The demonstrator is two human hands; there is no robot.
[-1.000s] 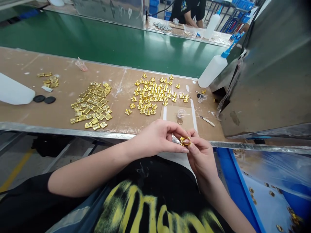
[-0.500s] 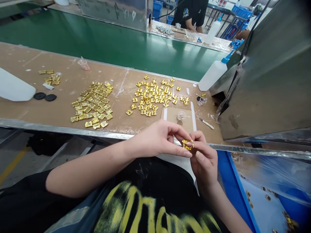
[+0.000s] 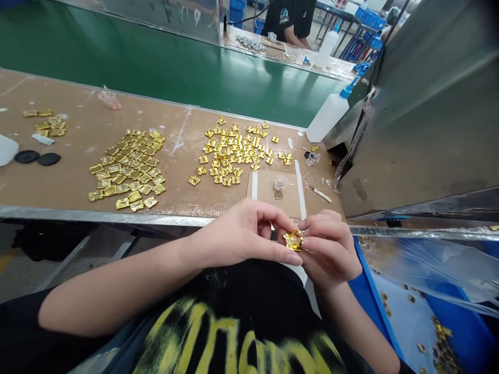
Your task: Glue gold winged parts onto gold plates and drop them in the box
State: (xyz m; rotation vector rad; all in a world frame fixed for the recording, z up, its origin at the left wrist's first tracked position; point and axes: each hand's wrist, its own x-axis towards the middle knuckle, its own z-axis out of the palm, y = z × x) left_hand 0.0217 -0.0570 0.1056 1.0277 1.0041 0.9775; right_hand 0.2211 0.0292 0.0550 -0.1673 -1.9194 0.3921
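Observation:
Between thumb and fingertips, my left hand (image 3: 245, 231) pinches a shiny gold-coloured metal ring (image 3: 293, 241) with a squarish, hollow top. Closed around its right side, my right hand (image 3: 331, 246) touches the same ring with its fingertips; its thumb is mostly hidden. Both hands are over my lap, just in front of the bench edge. Beyond them lies a loose cluster of similar gold rings (image 3: 237, 150), some standing up. Left of that, flat gold squarish pieces (image 3: 128, 166) lie in rows.
A cardboard pad (image 3: 268, 195) carries a small clear cup (image 3: 281, 183); a knife (image 3: 320, 194) lies beside it. A white squeeze bottle (image 3: 327, 117) leans near the metal panel (image 3: 421, 119). Behind runs a green belt (image 3: 156, 67). A blue bin (image 3: 374, 291) sits lower right. A person works opposite.
The ring has turned, so more of its squarish top shows. My right hand has rotated, its fingers now lying more across the ring's side. The camera view has shifted slightly right.

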